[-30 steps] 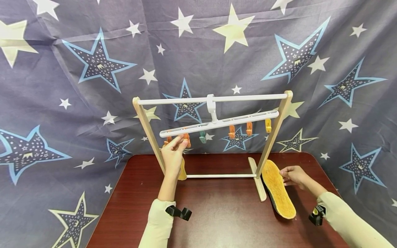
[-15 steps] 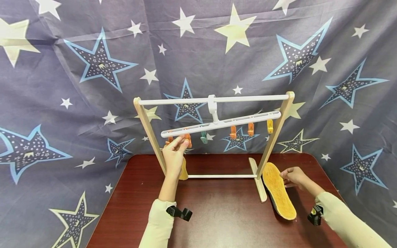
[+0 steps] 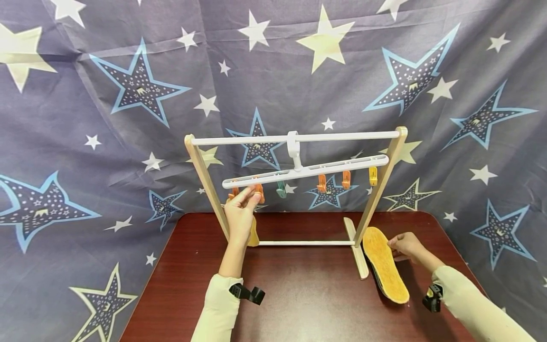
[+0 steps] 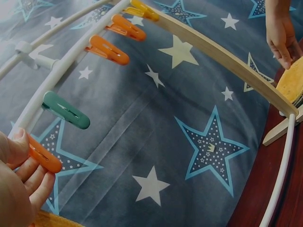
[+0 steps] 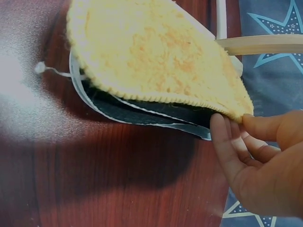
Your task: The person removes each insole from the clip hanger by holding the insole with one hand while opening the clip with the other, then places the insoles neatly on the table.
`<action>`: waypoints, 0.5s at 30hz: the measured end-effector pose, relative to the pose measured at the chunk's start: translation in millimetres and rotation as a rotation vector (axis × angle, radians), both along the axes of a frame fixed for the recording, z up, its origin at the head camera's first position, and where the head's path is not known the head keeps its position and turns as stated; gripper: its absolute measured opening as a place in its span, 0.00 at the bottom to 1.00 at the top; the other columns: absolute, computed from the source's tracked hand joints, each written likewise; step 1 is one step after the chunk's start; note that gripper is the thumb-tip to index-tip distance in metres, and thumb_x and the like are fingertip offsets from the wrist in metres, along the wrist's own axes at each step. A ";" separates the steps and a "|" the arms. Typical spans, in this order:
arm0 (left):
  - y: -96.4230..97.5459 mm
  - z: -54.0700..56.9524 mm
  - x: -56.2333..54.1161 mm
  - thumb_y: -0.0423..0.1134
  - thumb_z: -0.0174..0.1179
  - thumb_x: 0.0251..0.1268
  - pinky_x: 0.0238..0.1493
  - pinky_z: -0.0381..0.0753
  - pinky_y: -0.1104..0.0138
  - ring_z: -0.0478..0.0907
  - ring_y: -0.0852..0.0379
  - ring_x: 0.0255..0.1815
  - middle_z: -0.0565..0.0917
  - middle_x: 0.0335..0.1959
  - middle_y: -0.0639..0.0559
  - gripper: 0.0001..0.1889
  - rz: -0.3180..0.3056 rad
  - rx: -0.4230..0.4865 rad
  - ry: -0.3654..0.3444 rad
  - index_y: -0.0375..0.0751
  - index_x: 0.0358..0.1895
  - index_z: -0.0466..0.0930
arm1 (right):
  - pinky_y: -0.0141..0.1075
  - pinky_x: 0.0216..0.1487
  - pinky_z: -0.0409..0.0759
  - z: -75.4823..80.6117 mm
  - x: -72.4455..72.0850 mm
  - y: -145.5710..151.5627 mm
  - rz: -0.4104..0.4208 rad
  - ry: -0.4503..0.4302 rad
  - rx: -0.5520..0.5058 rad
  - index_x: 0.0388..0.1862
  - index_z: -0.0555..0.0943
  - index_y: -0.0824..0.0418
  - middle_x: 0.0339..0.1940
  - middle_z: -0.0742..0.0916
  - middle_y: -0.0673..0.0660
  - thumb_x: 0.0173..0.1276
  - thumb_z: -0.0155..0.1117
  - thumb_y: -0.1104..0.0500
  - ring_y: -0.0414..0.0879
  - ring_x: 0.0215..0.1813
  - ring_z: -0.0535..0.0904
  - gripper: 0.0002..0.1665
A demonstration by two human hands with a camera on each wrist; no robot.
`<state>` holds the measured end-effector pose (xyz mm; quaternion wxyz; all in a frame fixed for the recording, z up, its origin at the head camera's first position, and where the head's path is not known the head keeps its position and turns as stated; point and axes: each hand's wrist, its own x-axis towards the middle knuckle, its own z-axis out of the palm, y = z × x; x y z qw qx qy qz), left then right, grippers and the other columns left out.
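My left hand (image 3: pixel 239 218) pinches an orange clothespin (image 4: pixel 46 157) on the white clip hanger (image 3: pixel 337 165), thumb on one side and fingers on the other. A yellow piece (image 3: pixel 254 233) hangs below, partly hidden by that hand. At the right, my right hand (image 3: pixel 408 247) pinches the edge of a fuzzy yellow insole (image 3: pixel 386 266) near its upper end. In the right wrist view, dark insole layers (image 5: pixel 142 111) with pale edges and a loose white thread show under the yellow one. Its lower end slants toward the table's front.
The hanger hooks over the top bar (image 3: pixel 342 136) of a wooden rack (image 3: pixel 367 213) and tilts, left end lower. More clothespins hang from it: a green one (image 4: pixel 66 109), several orange ones and a yellow one (image 3: pixel 373 176). A reddish-brown table (image 3: pixel 299 294) lies below, a star-patterned cloth (image 3: pixel 273 85) behind.
The insole's upper end and my right hand have sunk slightly toward the table. My left hand stays on the orange clothespin.
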<state>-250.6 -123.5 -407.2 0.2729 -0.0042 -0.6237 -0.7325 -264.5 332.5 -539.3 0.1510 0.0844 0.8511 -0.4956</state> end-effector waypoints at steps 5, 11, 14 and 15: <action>-0.1 -1.3 -0.6 0.20 0.66 0.61 0.38 0.82 0.81 0.83 0.71 0.31 0.90 0.38 0.38 0.15 -0.009 0.005 0.006 0.18 0.51 0.83 | 0.46 0.36 0.90 -2.2 0.5 -0.1 -0.019 -0.005 0.004 0.40 0.81 0.81 0.25 0.84 0.55 0.74 0.55 0.68 0.47 0.29 0.82 0.13; 0.1 -2.8 -1.1 0.21 0.66 0.61 0.37 0.82 0.81 0.83 0.71 0.31 0.90 0.39 0.35 0.14 -0.008 -0.001 0.018 0.18 0.51 0.83 | 0.44 0.34 0.90 -3.7 2.5 -1.1 -0.029 -0.002 0.020 0.39 0.81 0.81 0.24 0.84 0.56 0.73 0.56 0.68 0.47 0.28 0.82 0.14; 0.0 -3.0 -1.4 0.21 0.65 0.62 0.38 0.82 0.81 0.83 0.71 0.31 0.89 0.40 0.31 0.14 -0.008 -0.006 0.016 0.19 0.51 0.83 | 0.45 0.34 0.90 -4.7 3.0 -1.7 -0.038 0.010 0.053 0.40 0.81 0.81 0.25 0.84 0.58 0.73 0.56 0.67 0.48 0.28 0.83 0.14; 0.0 -3.0 -1.3 0.21 0.65 0.62 0.38 0.82 0.81 0.84 0.72 0.31 0.89 0.41 0.30 0.14 -0.008 -0.008 0.015 0.19 0.51 0.83 | 0.45 0.34 0.90 -5.3 3.0 -1.8 -0.045 0.014 0.063 0.40 0.81 0.81 0.25 0.85 0.59 0.72 0.56 0.67 0.49 0.28 0.83 0.14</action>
